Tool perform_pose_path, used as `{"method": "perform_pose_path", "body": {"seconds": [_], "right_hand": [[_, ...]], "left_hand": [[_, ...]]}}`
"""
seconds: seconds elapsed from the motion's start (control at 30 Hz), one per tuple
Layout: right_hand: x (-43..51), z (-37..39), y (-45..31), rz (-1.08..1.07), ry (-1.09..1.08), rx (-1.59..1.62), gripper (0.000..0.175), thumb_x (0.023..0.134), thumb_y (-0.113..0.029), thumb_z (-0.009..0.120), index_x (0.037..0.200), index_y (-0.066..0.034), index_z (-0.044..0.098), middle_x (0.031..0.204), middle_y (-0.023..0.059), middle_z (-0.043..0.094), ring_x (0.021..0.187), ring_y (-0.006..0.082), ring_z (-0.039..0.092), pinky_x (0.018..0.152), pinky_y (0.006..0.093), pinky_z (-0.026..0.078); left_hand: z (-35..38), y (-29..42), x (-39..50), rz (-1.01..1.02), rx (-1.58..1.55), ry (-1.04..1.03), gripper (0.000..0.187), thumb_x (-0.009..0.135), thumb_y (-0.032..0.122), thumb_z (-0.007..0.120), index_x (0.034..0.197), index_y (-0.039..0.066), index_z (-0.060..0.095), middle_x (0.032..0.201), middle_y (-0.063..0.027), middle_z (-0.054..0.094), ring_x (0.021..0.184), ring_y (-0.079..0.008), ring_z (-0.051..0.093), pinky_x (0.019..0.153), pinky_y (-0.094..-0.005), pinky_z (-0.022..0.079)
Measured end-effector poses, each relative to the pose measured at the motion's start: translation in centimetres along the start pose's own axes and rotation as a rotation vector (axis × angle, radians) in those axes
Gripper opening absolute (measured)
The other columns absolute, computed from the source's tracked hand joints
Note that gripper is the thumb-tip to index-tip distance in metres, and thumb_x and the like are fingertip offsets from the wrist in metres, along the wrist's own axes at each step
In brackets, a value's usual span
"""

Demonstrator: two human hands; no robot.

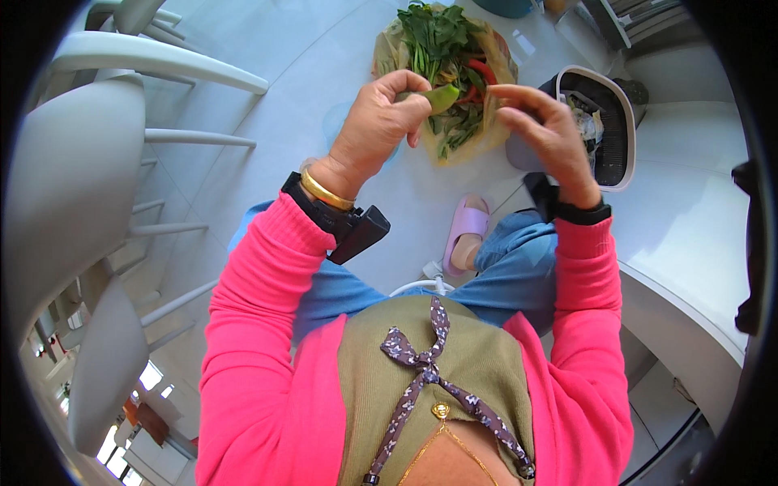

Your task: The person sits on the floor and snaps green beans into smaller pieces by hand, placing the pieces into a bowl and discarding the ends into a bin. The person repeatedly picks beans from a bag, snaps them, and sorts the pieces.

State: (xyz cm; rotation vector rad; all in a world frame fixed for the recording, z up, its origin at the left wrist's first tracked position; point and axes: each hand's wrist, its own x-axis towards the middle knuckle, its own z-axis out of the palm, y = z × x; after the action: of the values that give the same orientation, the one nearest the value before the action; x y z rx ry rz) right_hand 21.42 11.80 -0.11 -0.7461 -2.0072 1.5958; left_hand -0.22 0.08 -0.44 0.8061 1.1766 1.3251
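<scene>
My left hand (pixel 389 112) grips a green pepper (pixel 442 98) between thumb and fingers, its pointed end facing right. Just to the right, my right hand (pixel 541 121) hovers with thumb and forefinger apart; nothing shows between them. Beneath both hands, an open yellowish plastic bag (pixel 450 150) rests on the floor. Leafy greens (pixel 434 33) with long stems lie in it. Red peppers (pixel 482 71) sit on its right side, partly covered by leaves. More loose leaves (pixel 456 124) are at the bag's near end.
A dark bin (pixel 626 133) with a pale rim, holding refuse, stands beside my right hand. Pale chairs (pixel 91 170) line the left. A light-blue translucent object (pixel 337 121) is partly hidden behind my left hand. White cabinetry (pixel 687 182) borders the right; a teal container (pixel 507 6) stands at the top.
</scene>
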Motion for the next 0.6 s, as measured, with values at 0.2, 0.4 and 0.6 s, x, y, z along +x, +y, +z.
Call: {"method": "perform_pose_path", "body": {"seconds": [0.2, 0.4, 0.6], "right_hand": [[0.6, 3.8, -1.8, 0.22, 0.024, 0.191, 0.026, 0.083, -0.019, 0.069, 0.099, 0.0011, 0.064, 0.084, 0.0008, 0.062, 0.078, 0.0054, 0.055, 0.069, 0.0193, 0.046], [0.4, 3.2, -1.4, 0.312, -0.17, 0.483, 0.027, 0.086, -0.025, 0.065, 0.099, -0.0016, 0.063, 0.069, -0.004, 0.053, 0.06, 0.0016, 0.043, 0.052, 0.0166, 0.033], [0.2, 2.7, -1.7, 0.271, -0.609, 0.588, 0.025, 0.085, -0.024, 0.065, 0.095, -0.0012, 0.063, 0.071, -0.002, 0.055, 0.06, 0.0024, 0.044, 0.051, 0.0159, 0.032]], "left_hand": [[1.1, -0.1, -0.2, -0.017, 0.08, -0.024, 0.017, 0.084, 0.012, 0.064, 0.096, 0.0, 0.06, 0.075, -0.0029, 0.06, 0.062, -0.0084, 0.057, 0.057, -0.0213, 0.048], [0.1, 0.7, -0.3, -0.155, -0.118, -0.19, 0.019, 0.085, 0.014, 0.064, 0.098, 0.0, 0.06, 0.079, -0.0053, 0.062, 0.066, -0.0124, 0.061, 0.062, -0.0242, 0.051], [-0.4, 1.3, -0.6, -0.158, -0.159, -0.294, 0.018, 0.084, 0.016, 0.066, 0.096, 0.002, 0.064, 0.077, -0.0036, 0.063, 0.066, -0.011, 0.06, 0.063, -0.0252, 0.051]]}}
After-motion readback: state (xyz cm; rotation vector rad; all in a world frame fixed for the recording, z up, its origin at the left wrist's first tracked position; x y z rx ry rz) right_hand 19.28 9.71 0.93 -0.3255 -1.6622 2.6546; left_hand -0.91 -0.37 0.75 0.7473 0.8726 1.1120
